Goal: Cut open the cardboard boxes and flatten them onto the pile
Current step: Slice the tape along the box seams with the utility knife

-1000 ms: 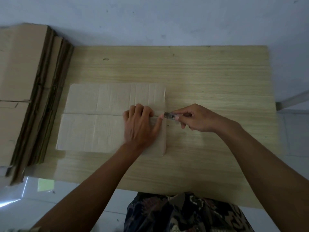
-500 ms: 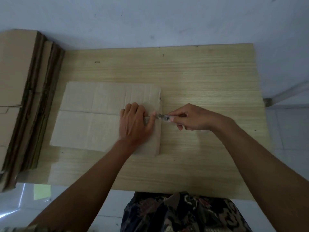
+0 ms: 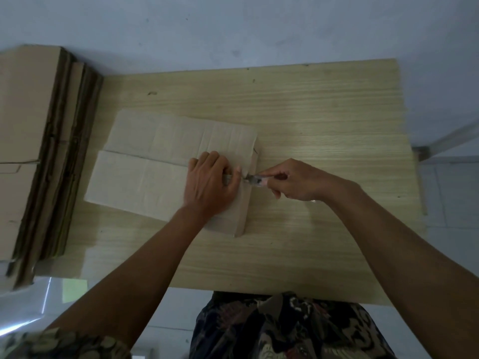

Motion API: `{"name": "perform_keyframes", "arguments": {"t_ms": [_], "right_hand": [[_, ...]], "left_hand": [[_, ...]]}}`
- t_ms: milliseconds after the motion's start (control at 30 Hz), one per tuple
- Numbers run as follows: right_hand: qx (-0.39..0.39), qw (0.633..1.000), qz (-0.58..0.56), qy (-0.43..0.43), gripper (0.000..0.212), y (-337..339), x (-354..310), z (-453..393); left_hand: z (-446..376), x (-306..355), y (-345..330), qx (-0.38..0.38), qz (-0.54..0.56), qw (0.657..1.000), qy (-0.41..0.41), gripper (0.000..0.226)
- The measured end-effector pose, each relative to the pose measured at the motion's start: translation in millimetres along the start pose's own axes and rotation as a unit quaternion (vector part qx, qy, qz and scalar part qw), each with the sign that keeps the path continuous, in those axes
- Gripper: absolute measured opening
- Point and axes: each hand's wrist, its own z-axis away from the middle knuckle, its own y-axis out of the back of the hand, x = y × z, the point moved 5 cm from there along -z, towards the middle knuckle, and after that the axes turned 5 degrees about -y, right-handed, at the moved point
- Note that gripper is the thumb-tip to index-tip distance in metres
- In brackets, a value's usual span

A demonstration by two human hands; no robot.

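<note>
While your left hand (image 3: 210,185) presses flat on the cardboard box (image 3: 166,172), your right hand (image 3: 298,181) pinches the utility knife (image 3: 255,179) at its seam.

Your left hand (image 3: 207,183) lies palm down, fingers loosely bent, thumb stretched right toward the other hand. Left forearm runs in from lower left. Your right hand (image 3: 295,180) is curled in a pinch grip, knuckles up, fingertips pointing left. Right forearm enters from lower right. Hands nearly meet.
</note>
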Motion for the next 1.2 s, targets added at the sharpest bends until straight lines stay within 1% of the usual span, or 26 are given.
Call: {"name": "perform_keyframes", "arguments": {"t_ms": [67, 200, 333, 400, 467, 533, 567, 667, 733, 800, 867, 967, 1000, 1033, 1100, 1133, 1167, 1200], "right_hand": [[-0.001, 1.0, -0.014, 0.003, 0.031, -2, 0, -1], [-0.043, 0.997, -0.052, -0.024, 0.031, -5, 18, 10], [-0.022, 0.997, -0.07, -0.013, 0.033, -19, 7, -1], [0.012, 0.992, -0.121, -0.011, 0.03, -17, 13, 1], [0.101, 0.984, -0.148, -0.024, 0.028, -6, 33, 10], [0.194, 0.972, -0.122, -0.05, 0.033, -2, 54, 19], [0.225, 0.968, -0.098, -0.058, 0.037, -5, 60, 20], [0.279, 0.959, -0.029, -0.044, 0.048, -21, 66, 14], [0.331, 0.94, 0.073, -0.042, 0.052, -29, 70, 7], [0.375, 0.909, 0.175, -0.051, 0.055, -36, 73, 4], [0.399, 0.89, 0.213, -0.053, 0.054, -39, 74, 4], [0.401, 0.887, 0.221, -0.064, 0.045, -36, 68, 6], [0.413, 0.885, 0.208, -0.058, 0.041, -32, 60, 7], [0.438, 0.88, 0.183, -0.032, 0.037, -26, 47, 9], [0.482, 0.866, 0.123, 0.058, 0.032, -15, 10, 9], [0.482, 0.863, 0.108, 0.104, 0.032, -11, -11, 5], [0.465, 0.867, 0.107, 0.142, 0.036, -10, -33, 0], [0.433, 0.878, 0.122, 0.165, 0.044, -12, -54, -6]], "left_hand": [[-1, -3, 1, 0.0, 0.006, 1.0, 0.006, 0.031], [-9, -7, 6, 0.01, 0.016, 1.0, 0.013, 0.029], [-20, -2, 7, 0.014, 0.022, 1.0, 0.015, 0.027], [-24, -2, 14, 0.038, 0.035, 0.999, 0.011, 0.026], [-26, -2, 23, 0.07, 0.043, 0.997, 0.005, 0.025], [-27, 0, 28, 0.085, 0.044, 0.995, 0.001, 0.024], [-28, 0, 28, 0.088, 0.049, 0.995, 0.0, 0.024], [-27, 3, 30, 0.094, 0.064, 0.993, -0.005, 0.023], [-27, 4, 35, 0.104, 0.07, 0.992, -0.009, 0.023], [-26, 5, 40, 0.112, 0.075, 0.991, -0.012, 0.024], [-23, 7, 46, 0.123, 0.08, 0.989, -0.016, 0.024], [-15, 9, 57, 0.137, 0.092, 0.986, -0.032, 0.026], [-12, 9, 60, 0.137, 0.097, 0.985, -0.039, 0.025], [-7, 10, 63, 0.134, 0.102, 0.985, -0.046, 0.025], [2, 8, 70, 0.13, 0.111, 0.983, -0.063, 0.024], [8, 6, 75, 0.128, 0.117, 0.982, -0.071, 0.024], [14, 4, 79, 0.129, 0.123, 0.981, -0.079, 0.025], [21, 1, 85, 0.129, 0.127, 0.98, -0.085, 0.025]]}}
